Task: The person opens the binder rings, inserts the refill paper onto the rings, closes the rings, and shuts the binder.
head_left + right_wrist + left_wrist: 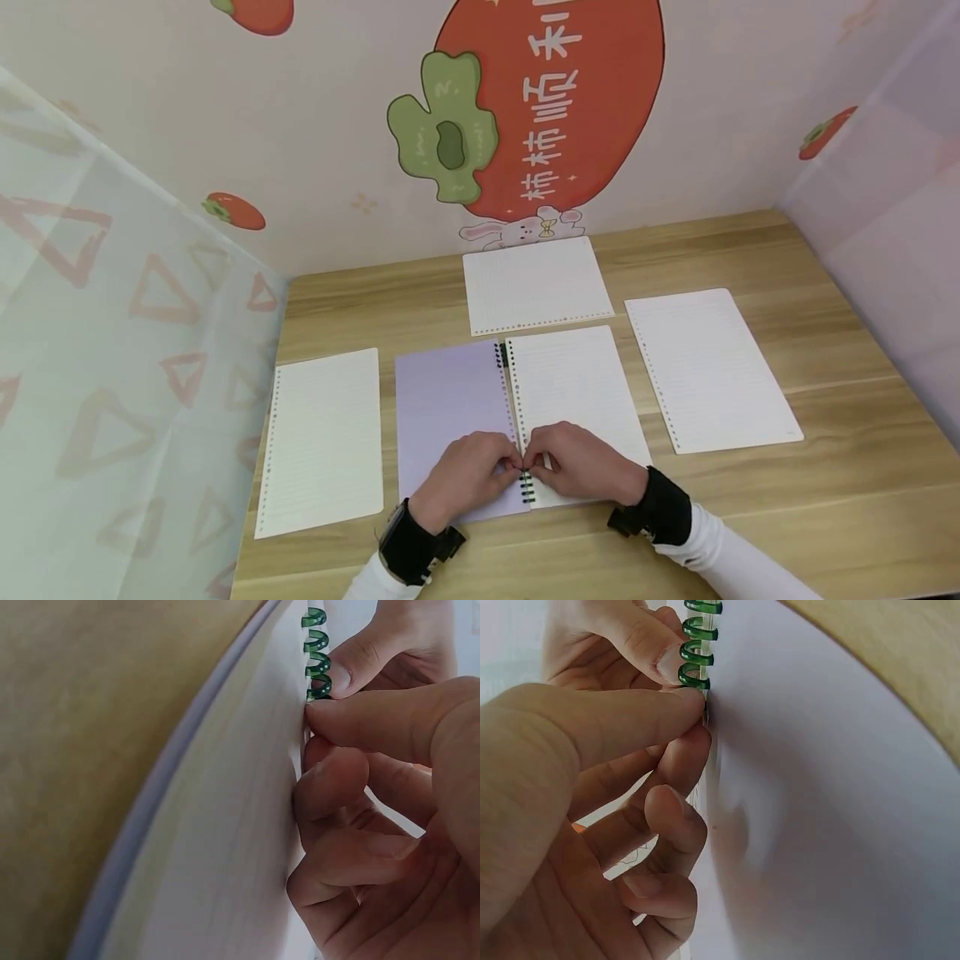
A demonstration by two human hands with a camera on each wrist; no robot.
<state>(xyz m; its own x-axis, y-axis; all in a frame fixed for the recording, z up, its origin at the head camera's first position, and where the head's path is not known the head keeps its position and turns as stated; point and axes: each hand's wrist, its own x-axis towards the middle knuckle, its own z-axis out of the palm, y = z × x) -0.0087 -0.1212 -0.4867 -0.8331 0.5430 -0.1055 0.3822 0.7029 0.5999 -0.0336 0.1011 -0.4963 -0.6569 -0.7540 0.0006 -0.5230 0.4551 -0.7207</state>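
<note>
reaches in with white sleeves (750, 562) and black wrist straps (408, 542). pinches at the green ring binding (528, 492) with thumb and forefinger of left hand (467, 475) and right hand (581, 462) alike, almost tip to tip; holds the other fingers (676, 817) curled.

runs the binding along the spine of the open notebook (577, 383), flat on the surface (847, 492) between purple cover (453, 392) and lined pages (622, 425). on either side, well apart: a punched left sheet (322, 442) and a punched right sheet (716, 375), the latter with a corner mark too small to read. underneath, brown wood grain in long streaks. beyond the notebook: a crosswise far sheet (536, 287), holes toward the near side.

at the left, a pale side panel (120, 333) with faded red triangles; at the right, a plain pale side panel (892, 225). farthest off, a pinkish-white back wall (337, 108), printed with a rabbit (525, 232), small fruits (238, 211) and a large red fruit (622, 92). reads "柿柿顺利" there in white characters (551, 104), turned sideways, cut close by the upper edge.
</note>
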